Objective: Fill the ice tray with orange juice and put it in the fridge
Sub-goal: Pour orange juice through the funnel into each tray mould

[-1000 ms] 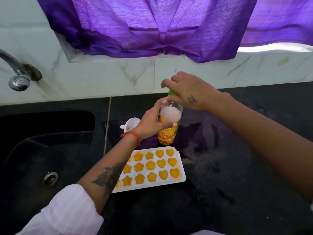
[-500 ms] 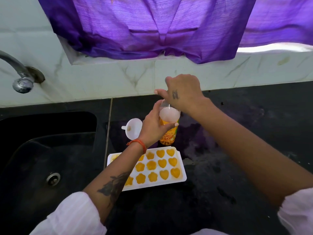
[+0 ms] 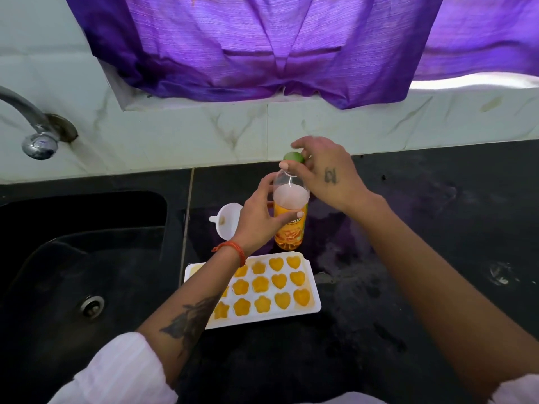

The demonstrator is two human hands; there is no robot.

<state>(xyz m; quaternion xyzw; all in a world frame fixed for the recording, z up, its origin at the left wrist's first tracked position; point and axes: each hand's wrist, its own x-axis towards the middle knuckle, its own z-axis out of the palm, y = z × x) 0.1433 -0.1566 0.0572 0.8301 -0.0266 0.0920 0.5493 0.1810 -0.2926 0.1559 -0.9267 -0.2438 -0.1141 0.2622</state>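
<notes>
Left hand [image 3: 256,212] wraps the upper body of the clear plastic orange-juice bottle [image 3: 290,225], thumb across its front, forearm reaching in over the tray's left side. Right hand [image 3: 323,173] sits bent over the bottle top, fingertips pinching the round green cap [image 3: 292,156] at the neck, wrist angled down to the right. Bottle stands upright on the black stone counter [image 3: 423,258], near its back edge by the marble wall. White plastic ice tray [image 3: 309,287], heart and flower cells full of orange juice, lies flat just in front of the bottle. White plastic funnel [image 3: 226,221] lies behind the left wrist, beside the black sink [image 3: 87,258].
</notes>
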